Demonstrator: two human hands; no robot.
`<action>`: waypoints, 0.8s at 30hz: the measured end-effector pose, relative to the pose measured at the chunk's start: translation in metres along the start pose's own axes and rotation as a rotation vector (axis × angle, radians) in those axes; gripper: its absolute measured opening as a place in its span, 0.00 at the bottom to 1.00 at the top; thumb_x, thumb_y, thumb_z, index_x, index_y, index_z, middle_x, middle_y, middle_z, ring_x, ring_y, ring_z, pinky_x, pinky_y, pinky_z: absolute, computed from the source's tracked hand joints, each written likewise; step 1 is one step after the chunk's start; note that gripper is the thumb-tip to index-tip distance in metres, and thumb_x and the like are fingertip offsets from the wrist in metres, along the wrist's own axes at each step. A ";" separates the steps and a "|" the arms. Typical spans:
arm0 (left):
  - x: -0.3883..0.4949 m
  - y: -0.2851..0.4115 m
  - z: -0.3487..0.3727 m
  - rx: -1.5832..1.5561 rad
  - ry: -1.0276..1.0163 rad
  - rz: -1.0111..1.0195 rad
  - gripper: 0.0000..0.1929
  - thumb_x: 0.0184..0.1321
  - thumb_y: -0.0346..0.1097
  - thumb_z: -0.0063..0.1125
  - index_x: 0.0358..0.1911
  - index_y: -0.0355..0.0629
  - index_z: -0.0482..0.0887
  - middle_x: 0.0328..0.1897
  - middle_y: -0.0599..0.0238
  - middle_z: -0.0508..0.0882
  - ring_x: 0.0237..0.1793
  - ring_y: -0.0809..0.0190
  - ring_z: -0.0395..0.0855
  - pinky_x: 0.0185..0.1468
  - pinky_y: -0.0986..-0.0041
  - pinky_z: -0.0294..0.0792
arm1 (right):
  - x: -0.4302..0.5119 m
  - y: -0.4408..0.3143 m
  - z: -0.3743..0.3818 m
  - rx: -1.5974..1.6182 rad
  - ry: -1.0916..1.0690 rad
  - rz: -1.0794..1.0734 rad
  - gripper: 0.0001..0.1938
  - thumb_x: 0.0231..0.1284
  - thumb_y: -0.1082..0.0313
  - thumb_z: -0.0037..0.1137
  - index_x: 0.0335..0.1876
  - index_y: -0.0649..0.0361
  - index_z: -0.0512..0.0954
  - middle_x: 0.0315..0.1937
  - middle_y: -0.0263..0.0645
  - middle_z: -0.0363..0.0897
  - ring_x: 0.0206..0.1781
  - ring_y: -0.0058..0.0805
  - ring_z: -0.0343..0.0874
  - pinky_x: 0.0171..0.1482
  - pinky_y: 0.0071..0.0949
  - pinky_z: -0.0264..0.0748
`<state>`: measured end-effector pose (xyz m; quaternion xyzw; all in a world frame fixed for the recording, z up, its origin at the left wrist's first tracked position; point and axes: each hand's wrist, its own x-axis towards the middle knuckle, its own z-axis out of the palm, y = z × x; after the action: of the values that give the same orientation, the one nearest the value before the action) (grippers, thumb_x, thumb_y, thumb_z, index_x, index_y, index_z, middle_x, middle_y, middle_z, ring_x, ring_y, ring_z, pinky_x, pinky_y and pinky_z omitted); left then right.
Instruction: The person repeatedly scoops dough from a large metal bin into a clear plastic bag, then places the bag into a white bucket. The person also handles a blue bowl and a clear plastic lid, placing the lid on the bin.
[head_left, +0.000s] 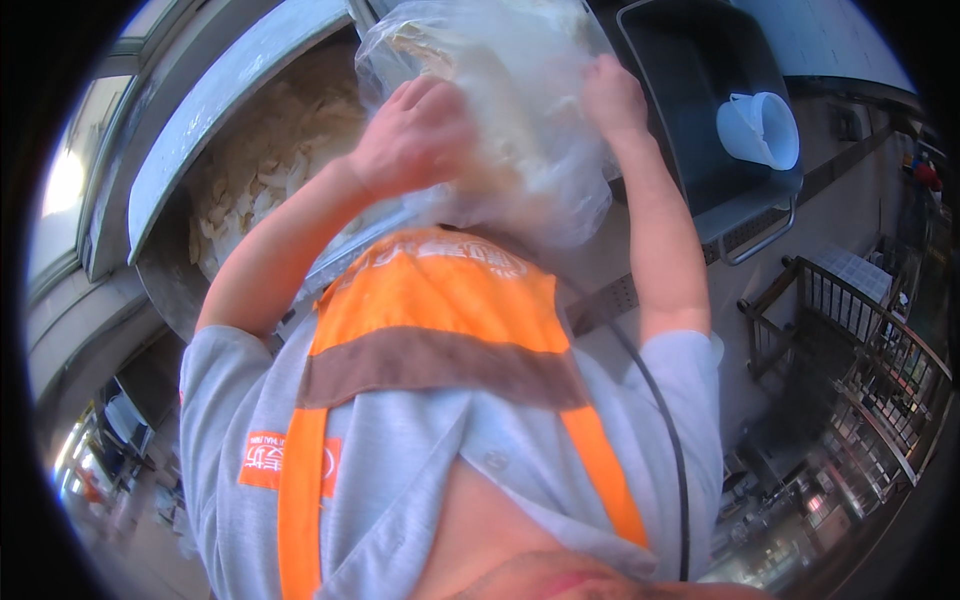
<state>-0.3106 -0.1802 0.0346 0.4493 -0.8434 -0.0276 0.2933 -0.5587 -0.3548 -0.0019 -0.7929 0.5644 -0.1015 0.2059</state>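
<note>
A clear plastic bag (570, 180) holding pale, dough-like material is spread in front of me, above my orange apron. My right hand (616, 94) pinches the bag's right side with curled fingers. On the other side, my left hand (420, 135) is closed on the bag's film; motion blur and the hand's own back hide its fingertips. The pale contents (487, 90) show through the film and are partly blurred. Left of the bag, a large metal tub (225, 112) holds many loose, pale, torn pieces (262, 176) that look like dough.
At the upper right stands a deep dark grey bin (690, 67) with a metal handle. Inside it a white plastic bucket (757, 131) lies tilted. A railing (847, 300) curves round the right side. A window (71, 157) is at the far left. A black cable (667, 420) runs down my right side.
</note>
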 end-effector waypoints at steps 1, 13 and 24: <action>0.002 -0.002 0.000 -0.006 0.008 0.012 0.19 0.35 0.35 0.73 0.34 0.48 0.78 0.49 0.59 0.74 0.54 0.46 0.74 0.57 0.56 0.71 | 0.005 0.028 0.002 -0.062 0.031 0.036 0.16 0.69 0.57 0.46 0.46 0.60 0.80 0.44 0.57 0.84 0.52 0.58 0.81 0.52 0.50 0.77; 0.010 -0.015 0.002 -0.013 -0.082 -0.130 0.18 0.39 0.34 0.73 0.34 0.47 0.76 0.49 0.60 0.74 0.54 0.47 0.73 0.58 0.57 0.69 | -0.022 0.027 -0.021 0.208 0.476 -0.223 0.16 0.59 0.60 0.67 0.50 0.55 0.83 0.48 0.44 0.82 0.51 0.42 0.81 0.52 0.40 0.79; 0.019 -0.024 0.001 -0.010 -0.237 -0.225 0.23 0.45 0.41 0.72 0.46 0.49 0.79 0.51 0.59 0.76 0.58 0.47 0.72 0.64 0.58 0.66 | -0.027 0.066 0.007 -0.079 -0.042 -0.343 0.10 0.70 0.64 0.54 0.51 0.57 0.80 0.45 0.40 0.83 0.46 0.37 0.83 0.49 0.34 0.81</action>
<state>-0.3012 -0.2092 0.0348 0.5332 -0.8162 -0.1173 0.1892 -0.6210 -0.3466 -0.0351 -0.8869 0.4201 -0.0962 0.1663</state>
